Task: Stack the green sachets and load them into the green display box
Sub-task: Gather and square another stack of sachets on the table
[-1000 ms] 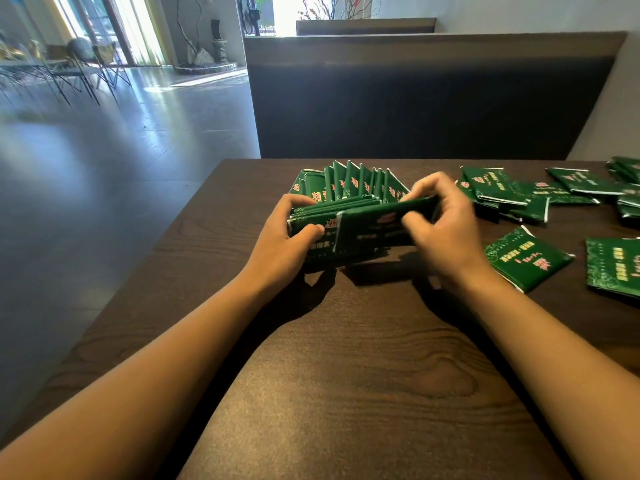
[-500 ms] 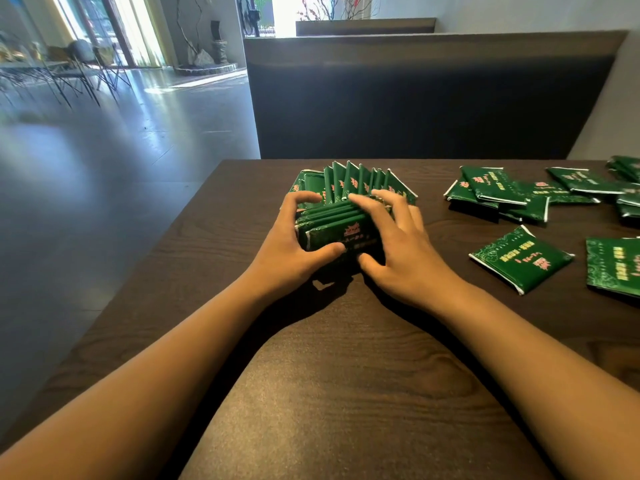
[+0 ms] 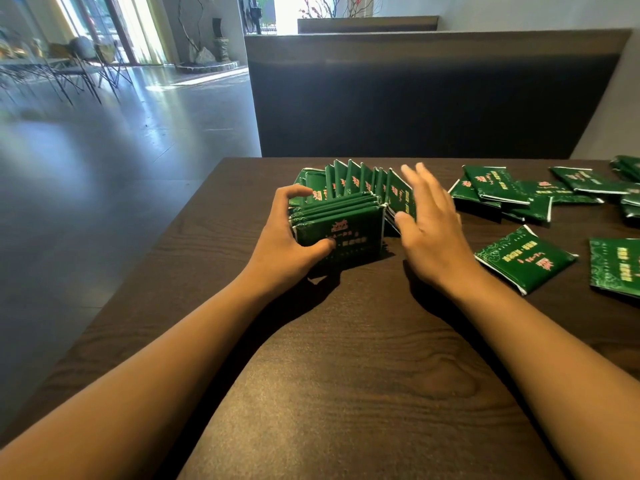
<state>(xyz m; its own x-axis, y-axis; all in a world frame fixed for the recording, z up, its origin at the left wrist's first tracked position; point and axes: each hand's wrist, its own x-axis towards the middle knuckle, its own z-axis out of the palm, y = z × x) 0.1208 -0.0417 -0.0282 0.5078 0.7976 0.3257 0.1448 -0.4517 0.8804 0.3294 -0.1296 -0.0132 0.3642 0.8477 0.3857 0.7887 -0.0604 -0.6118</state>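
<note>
My left hand (image 3: 287, 237) grips a stack of green sachets (image 3: 341, 225) standing on edge on the dark wooden table (image 3: 346, 375), thumb on the front face and fingers curled over the left end. Behind the stack stands a row of upright green sachets (image 3: 356, 178), fanned out; whether they sit in the green display box is hidden. My right hand (image 3: 429, 230) hovers open just right of the stack, fingers spread and blurred, holding nothing. A single loose sachet (image 3: 524, 259) lies flat to the right of that hand.
More loose green sachets lie in a heap (image 3: 509, 192) at the back right and along the right edge (image 3: 616, 266). A dark upholstered bench back (image 3: 433, 98) rises behind the table. The table's left edge drops to a grey floor (image 3: 104, 168).
My right hand has let go of the stack and lifted off to the right with fingers spread. My left hand keeps hold of the stack, which now shows its printed front face.
</note>
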